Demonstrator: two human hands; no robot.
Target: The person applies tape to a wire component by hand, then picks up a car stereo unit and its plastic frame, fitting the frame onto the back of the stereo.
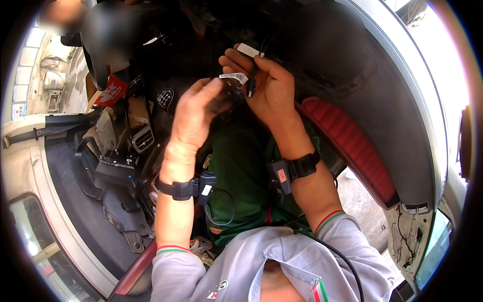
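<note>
In front of me, both hands are raised over the dark footwell. My right hand [274, 83], palm turned up, has its thumb pressed over a dark cable [250, 89] with a small plug-like end. A white rectangular piece [248, 50] lies at its fingertips. A curled white label [234, 77] sits between the hands, at the fingertips of my left hand [195, 110]. The left fingers are bent together and partly smeared by motion; what lies between them is hidden. Each forearm wears a black strap with a small box [205, 187].
I sit in a vehicle, a gear knob [165, 97] left of my hands. Further left are a removed vent panel [142, 138], dark trim parts [115, 168] and a red box [110, 91]. On the right, the door has a red padded panel [352, 146] and exposed wiring [401, 234].
</note>
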